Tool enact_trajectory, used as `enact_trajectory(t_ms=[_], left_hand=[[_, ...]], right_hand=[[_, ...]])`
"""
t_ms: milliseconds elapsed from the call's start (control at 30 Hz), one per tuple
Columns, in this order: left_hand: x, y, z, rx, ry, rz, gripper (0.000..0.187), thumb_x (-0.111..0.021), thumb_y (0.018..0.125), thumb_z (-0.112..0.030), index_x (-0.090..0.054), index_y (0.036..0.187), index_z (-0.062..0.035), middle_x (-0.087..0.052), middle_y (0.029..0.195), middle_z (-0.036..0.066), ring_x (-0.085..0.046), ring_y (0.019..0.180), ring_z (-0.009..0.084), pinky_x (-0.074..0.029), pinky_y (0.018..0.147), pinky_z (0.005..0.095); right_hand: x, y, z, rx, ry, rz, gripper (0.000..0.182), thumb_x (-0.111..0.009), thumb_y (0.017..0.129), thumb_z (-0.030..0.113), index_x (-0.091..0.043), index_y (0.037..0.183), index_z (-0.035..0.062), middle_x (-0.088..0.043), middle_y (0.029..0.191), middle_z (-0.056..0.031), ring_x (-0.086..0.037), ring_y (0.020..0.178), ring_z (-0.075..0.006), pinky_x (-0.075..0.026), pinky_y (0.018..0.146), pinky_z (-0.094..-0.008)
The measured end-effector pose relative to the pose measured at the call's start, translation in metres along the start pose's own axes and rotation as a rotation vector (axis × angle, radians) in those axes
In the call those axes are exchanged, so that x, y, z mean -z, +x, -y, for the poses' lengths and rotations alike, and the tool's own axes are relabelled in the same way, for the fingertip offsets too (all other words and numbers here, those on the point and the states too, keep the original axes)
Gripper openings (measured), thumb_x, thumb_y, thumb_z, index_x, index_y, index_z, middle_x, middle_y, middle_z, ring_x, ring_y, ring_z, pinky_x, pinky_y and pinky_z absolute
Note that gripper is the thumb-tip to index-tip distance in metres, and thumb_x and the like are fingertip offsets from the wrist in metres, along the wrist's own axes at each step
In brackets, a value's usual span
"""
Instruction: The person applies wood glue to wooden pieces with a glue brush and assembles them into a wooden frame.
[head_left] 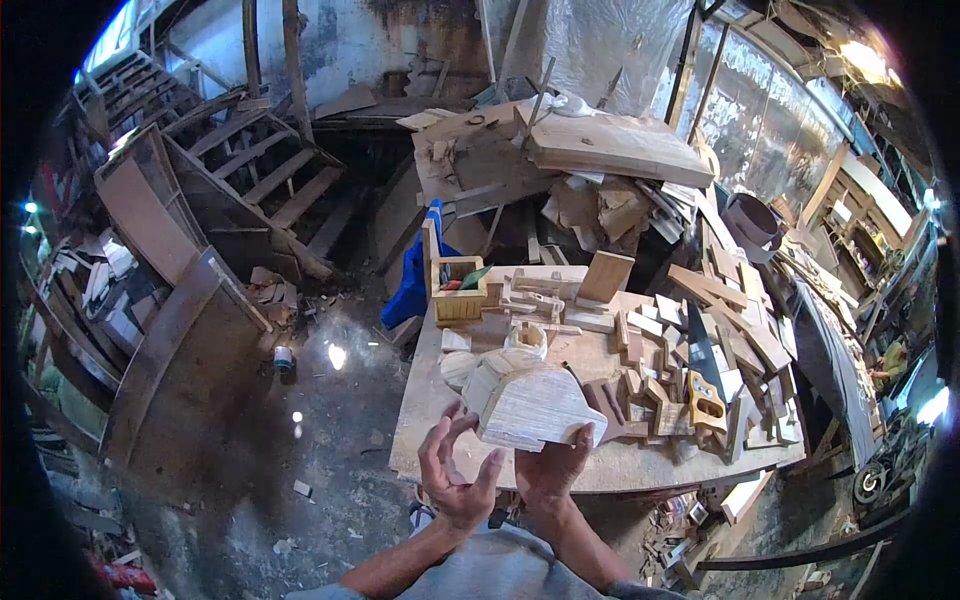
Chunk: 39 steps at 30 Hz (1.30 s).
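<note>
A pale, shaped wooden block (535, 405) with a rounded left side and a narrower right end is held up over the near edge of the wooden worktable (425, 435). My right hand (553, 468) grips it from below, thumb pressed on the narrow end; its other fingers are hidden beneath. My left hand (455, 478) is open at the block's left side, palm up, fingers spread, fingertips close to the lower left edge. Just behind the block are a rounded wooden piece (459, 369) and a roll of tape (527, 338).
A handsaw with a yellow handle (708, 402) lies among wood offcuts (650, 385) on the table's right side. A small wooden box (458, 308) and a blue cloth (408, 290) are at the back left. Wooden stairs (265, 180) rise left; a can (284, 357) stands on the floor.
</note>
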<state>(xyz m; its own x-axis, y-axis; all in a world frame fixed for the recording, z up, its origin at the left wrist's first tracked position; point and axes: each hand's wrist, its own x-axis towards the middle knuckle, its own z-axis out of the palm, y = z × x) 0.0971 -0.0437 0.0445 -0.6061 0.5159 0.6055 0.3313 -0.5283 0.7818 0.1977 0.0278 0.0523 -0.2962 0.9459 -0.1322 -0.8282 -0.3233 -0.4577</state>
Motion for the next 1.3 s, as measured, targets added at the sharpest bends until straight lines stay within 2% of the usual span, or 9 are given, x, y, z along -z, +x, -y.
enact_trajectory(t_ms=[267,367,467,767,867,967,1067,1167,1300], left_hand=[[-0.003,0.012,-0.023,0.271,-0.368,-0.06,0.073,-0.081,0.087,-0.008,-0.042,0.149,-0.0013,-0.036,0.157,0.021,-0.047,0.141,0.0346,-0.048,0.114,0.046],[0.003,0.012,-0.018,0.175,-0.278,-0.019,0.065,-0.079,0.089,-0.008,-0.047,0.146,0.0004,-0.038,0.155,0.022,-0.047,0.141,0.034,-0.047,0.114,0.0461],[0.002,0.011,-0.011,0.131,-0.286,-0.065,0.069,-0.079,0.089,-0.013,-0.045,0.147,-0.0001,-0.041,0.153,0.023,-0.048,0.139,0.0332,-0.046,0.115,0.0449],[0.0,0.013,-0.027,0.456,-0.68,-0.087,0.108,-0.087,0.081,-0.023,-0.013,0.158,-0.0055,-0.049,0.145,0.017,-0.049,0.136,0.0271,-0.042,0.114,0.0414],[-0.001,0.015,-0.023,0.412,-0.653,-0.085,0.113,-0.09,0.076,-0.023,-0.015,0.159,-0.0073,-0.05,0.142,0.015,-0.05,0.135,0.0265,-0.043,0.114,0.0409],[0.007,0.018,-0.022,0.446,-0.703,-0.067,0.118,-0.093,0.072,-0.021,-0.015,0.159,-0.0071,-0.048,0.143,0.014,-0.049,0.135,0.026,-0.043,0.114,0.0412],[0.018,0.021,-0.018,0.463,-0.745,0.014,0.121,-0.094,0.068,-0.018,-0.015,0.159,-0.0074,-0.046,0.145,0.014,-0.047,0.137,0.0264,-0.041,0.116,0.042],[0.023,0.024,-0.014,0.407,-0.66,0.134,0.122,-0.095,0.067,-0.016,-0.014,0.16,-0.008,-0.045,0.145,0.014,-0.045,0.139,0.0274,-0.038,0.118,0.0433],[0.021,0.014,-0.006,0.426,-0.659,0.21,0.123,-0.095,0.067,-0.015,-0.014,0.16,-0.0086,-0.044,0.148,0.014,-0.043,0.141,0.0288,-0.033,0.121,0.0452]], right_hand=[[-0.001,-0.008,-0.004,0.003,-0.002,0.039,0.085,-0.072,0.085,0.064,-0.045,0.148,0.0126,-0.052,0.147,-0.0096,-0.047,0.138,-0.0292,-0.038,0.116,-0.0491],[-0.002,-0.012,-0.005,-0.005,-0.008,0.041,0.085,-0.073,0.085,0.063,-0.045,0.148,0.0132,-0.052,0.147,-0.0091,-0.048,0.137,-0.0285,-0.04,0.116,-0.0475],[-0.003,-0.015,-0.005,-0.017,-0.039,0.029,0.086,-0.073,0.084,0.062,-0.044,0.149,0.0137,-0.051,0.147,-0.0085,-0.049,0.137,-0.0278,-0.041,0.115,-0.0463],[0.023,-0.009,-0.003,-0.044,-0.015,0.072,0.095,-0.081,0.078,0.06,-0.042,0.151,0.0132,-0.05,0.15,-0.0089,-0.047,0.14,-0.0271,-0.04,0.117,-0.0471],[0.076,0.009,-0.005,-0.022,-0.125,0.131,0.105,-0.078,0.077,0.069,-0.038,0.155,0.0113,-0.049,0.151,-0.0122,-0.05,0.136,-0.032,-0.042,0.114,-0.0544],[0.035,0.009,0.031,0.093,-0.242,0.362,0.129,-0.082,0.068,0.074,-0.022,0.163,0.0106,-0.037,0.161,-0.0157,-0.043,0.143,-0.0353,-0.036,0.117,-0.0562],[0.035,0.023,0.078,0.268,-0.771,0.452,0.15,-0.086,0.058,0.078,-0.005,0.166,0.011,-0.021,0.168,-0.0179,-0.033,0.15,-0.0392,-0.03,0.121,-0.0572],[0.007,0.029,0.117,0.253,-1.057,0.713,0.161,-0.098,0.042,0.065,-0.012,0.165,0.0072,-0.019,0.168,-0.0195,-0.032,0.151,-0.0412,-0.028,0.122,-0.0562],[-0.048,0.022,0.126,0.121,-1.549,0.906,0.147,-0.101,0.052,0.053,-0.018,0.162,0.0013,-0.029,0.163,-0.023,-0.033,0.151,-0.0383,-0.028,0.124,-0.0532]])
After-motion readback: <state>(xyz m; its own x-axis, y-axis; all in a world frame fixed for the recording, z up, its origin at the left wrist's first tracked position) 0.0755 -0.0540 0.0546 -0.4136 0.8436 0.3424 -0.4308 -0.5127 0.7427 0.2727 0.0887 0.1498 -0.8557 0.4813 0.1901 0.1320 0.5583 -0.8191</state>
